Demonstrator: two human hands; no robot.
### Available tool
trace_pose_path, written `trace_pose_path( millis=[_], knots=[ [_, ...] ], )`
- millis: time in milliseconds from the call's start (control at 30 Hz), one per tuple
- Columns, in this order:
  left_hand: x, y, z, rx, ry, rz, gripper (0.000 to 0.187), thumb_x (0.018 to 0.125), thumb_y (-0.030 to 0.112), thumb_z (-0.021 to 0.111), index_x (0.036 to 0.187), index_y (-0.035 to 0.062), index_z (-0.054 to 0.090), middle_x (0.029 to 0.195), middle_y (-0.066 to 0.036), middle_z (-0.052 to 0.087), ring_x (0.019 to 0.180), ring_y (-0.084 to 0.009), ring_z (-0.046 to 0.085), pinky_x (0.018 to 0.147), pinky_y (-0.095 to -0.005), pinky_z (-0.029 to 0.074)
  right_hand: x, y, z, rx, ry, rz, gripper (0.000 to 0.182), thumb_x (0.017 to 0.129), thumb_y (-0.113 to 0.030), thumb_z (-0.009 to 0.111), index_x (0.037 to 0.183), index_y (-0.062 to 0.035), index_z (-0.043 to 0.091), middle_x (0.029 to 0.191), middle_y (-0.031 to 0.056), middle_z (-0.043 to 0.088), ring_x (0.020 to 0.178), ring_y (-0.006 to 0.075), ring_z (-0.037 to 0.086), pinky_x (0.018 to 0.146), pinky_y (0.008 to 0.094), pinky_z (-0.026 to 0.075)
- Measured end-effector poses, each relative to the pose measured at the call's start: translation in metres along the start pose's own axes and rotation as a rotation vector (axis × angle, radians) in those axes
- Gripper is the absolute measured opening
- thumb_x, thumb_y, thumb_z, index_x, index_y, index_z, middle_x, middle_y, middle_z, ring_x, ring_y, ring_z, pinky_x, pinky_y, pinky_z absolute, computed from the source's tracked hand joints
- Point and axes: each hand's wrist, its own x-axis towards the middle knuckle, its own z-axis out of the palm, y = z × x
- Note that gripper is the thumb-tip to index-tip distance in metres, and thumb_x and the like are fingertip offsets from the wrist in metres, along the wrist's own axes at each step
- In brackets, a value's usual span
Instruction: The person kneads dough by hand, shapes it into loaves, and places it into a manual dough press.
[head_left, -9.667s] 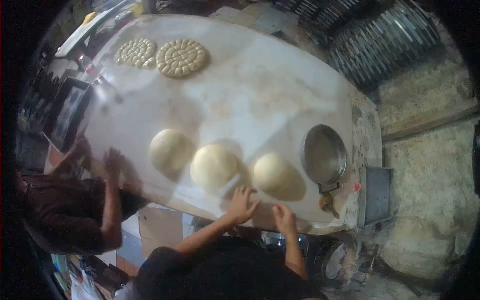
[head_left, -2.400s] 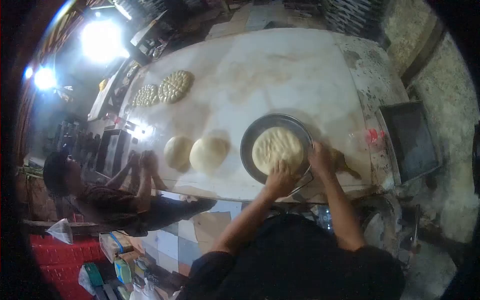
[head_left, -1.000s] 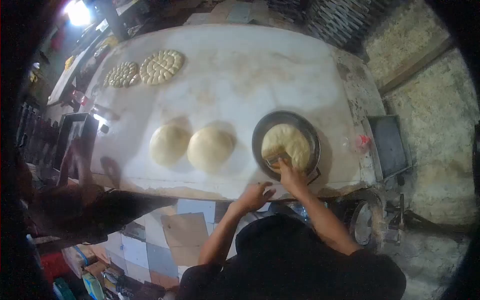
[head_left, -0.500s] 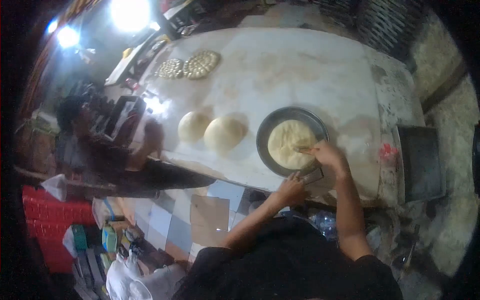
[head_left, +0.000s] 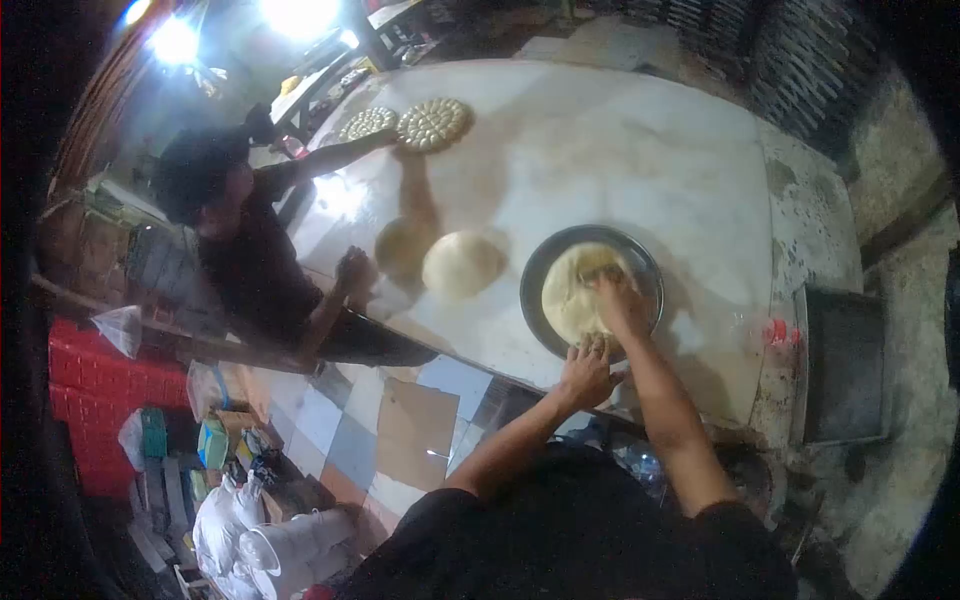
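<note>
A round dark pan (head_left: 653, 312) stands near the table's front edge with a wide disc of pale dough (head_left: 570, 290) in it. My right hand (head_left: 615, 297) reaches over the dough, its fingers closed around a small dark tool (head_left: 600, 272) whose kind I cannot make out. The tool lies against the dough's upper right part. My left hand (head_left: 588, 370) rests at the pan's near rim, fingers stretched out, their tips on the dough's near edge. Left of the pan sits a smooth ball of dough (head_left: 463, 265), with a second dough ball (head_left: 403, 248) in shadow beside it.
A co-worker (head_left: 250, 230) stands at the table's left side, one arm stretched toward a round of small dough pieces (head_left: 433, 124). Another such round (head_left: 368, 123) lies beside it. A dark rectangular tray (head_left: 848, 365) stands at the right, near a red object (head_left: 778, 332).
My right hand has moved up and over the dough with the tool. My left hand has shifted from the pan's near side onto the dough's edge. The co-worker has leaned in and stretched an arm.
</note>
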Motion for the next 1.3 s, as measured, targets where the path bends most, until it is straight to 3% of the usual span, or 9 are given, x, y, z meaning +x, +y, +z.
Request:
trace_pose_path(
  millis=[167, 300, 433, 633, 900, 1000, 1067, 1167, 1300],
  knots=[
    [-0.02, -0.05, -0.026, -0.196, -0.012, 0.147, 0.068, 0.095, 0.044, 0.06, 0.148, 0.005, 0.042, 0.153, -0.026, 0.037, 0.145, -0.0436, 0.029, 0.115, -0.0552, 0.028, 0.033, 0.006, -0.047, 0.182, -0.54, 0.203, 0.04, 0.092, -0.028, 0.067, 0.126, -0.0066, 0.066, 0.106, 0.0226, 0.072, 0.096, 0.0335, 0.072, 0.085, 0.0451, 0.055],
    [-0.017, -0.123, -0.051, -0.453, 0.292, 0.099, 0.068, 0.083, 0.016, 0.073, 0.141, -0.0013, 0.043, 0.136, -0.031, 0.048, 0.13, -0.0477, 0.041, 0.11, -0.0509, 0.035, -0.042, -0.036, -0.094, 0.074, -0.095, 0.351, 0.05, 0.096, -0.028, 0.061, 0.142, -0.0104, 0.053, 0.105, 0.0224, 0.072, 0.093, 0.0413, 0.07, 0.083, 0.0514, 0.054],
    [-0.01, -0.174, -0.063, -0.44, 0.424, -0.071, 0.074, 0.09, 0.023, 0.071, 0.146, -0.007, 0.033, 0.142, -0.033, 0.043, 0.133, -0.0473, 0.038, 0.113, -0.052, 0.031, -0.075, 0.004, -0.066, -0.101, 0.006, 0.918, 0.056, 0.099, -0.025, 0.057, 0.151, -0.015, 0.04, 0.116, 0.0219, 0.069, 0.104, 0.0431, 0.067, 0.088, 0.0515, 0.052],
    [0.002, -0.239, -0.024, -0.107, 0.135, 0.189, 0.093, 0.095, 0.052, 0.055, 0.156, -0.0085, 0.018, 0.163, -0.026, 0.019, 0.152, -0.0426, 0.014, 0.122, -0.0554, 0.013, -0.103, 0.073, -0.027, -0.316, 0.075, 0.805, 0.041, 0.103, -0.033, 0.051, 0.129, -0.0029, 0.061, 0.128, 0.023, 0.061, 0.124, 0.0433, 0.053, 0.103, 0.0519, 0.042],
    [0.001, -0.252, -0.024, -0.035, 0.097, 0.257, 0.09, 0.098, 0.053, 0.048, 0.155, -0.0092, 0.018, 0.164, -0.028, 0.015, 0.153, -0.0423, 0.012, 0.124, -0.051, 0.01, -0.099, 0.019, 0.065, 1.036, 0.577, 1.495, 0.059, 0.099, -0.038, 0.057, 0.147, -0.0066, 0.044, 0.15, 0.0161, 0.046, 0.137, 0.0341, 0.044, 0.113, 0.0435, 0.034],
    [0.003, -0.261, -0.008, -0.194, 0.14, 0.274, 0.085, 0.099, 0.048, 0.05, 0.156, -0.0059, 0.018, 0.164, -0.025, 0.014, 0.153, -0.0405, 0.012, 0.124, -0.0497, 0.011, -0.134, 0.02, 0.065, 1.215, 0.447, 1.385, 0.071, 0.099, -0.043, 0.058, 0.154, -0.0054, 0.032, 0.158, 0.0122, 0.036, 0.142, 0.0306, 0.037, 0.117, 0.0442, 0.029],
    [0.003, -0.264, -0.022, -0.476, 0.11, 0.199, 0.068, 0.099, 0.042, 0.056, 0.149, 0.0011, 0.036, 0.153, -0.023, 0.038, 0.144, -0.0427, 0.031, 0.117, -0.054, 0.026, -0.169, 0.01, 0.075, 1.334, 0.419, 1.294, 0.074, 0.099, -0.044, 0.058, 0.155, -0.0053, 0.031, 0.16, 0.0111, 0.033, 0.143, 0.0296, 0.036, 0.118, 0.0444, 0.028],
    [-0.027, -0.254, -0.002, -0.48, 0.296, -0.087, 0.051, 0.097, 0.038, 0.06, 0.137, 0.0074, 0.051, 0.134, -0.021, 0.056, 0.124, -0.0427, 0.049, 0.104, -0.0563, 0.04, -0.227, -0.017, 0.106, 1.586, 0.517, 1.071, 0.058, 0.098, -0.047, 0.061, 0.141, -0.0107, 0.047, 0.129, 0.0062, 0.054, 0.105, 0.0213, 0.055, 0.085, 0.0388, 0.05],
    [-0.118, -0.209, 0.013, -0.388, 0.379, -0.522, 0.062, 0.095, 0.052, 0.058, 0.136, 0.0047, 0.051, 0.132, -0.025, 0.053, 0.124, -0.0433, 0.048, 0.103, -0.055, 0.04, -0.314, -0.099, 0.107, 1.7, 0.66, 1.249, 0.041, 0.1, -0.051, 0.058, 0.115, -0.0128, 0.058, 0.09, 0.0024, 0.058, 0.071, 0.0161, 0.05, 0.064, 0.0356, 0.045]
  ],
)
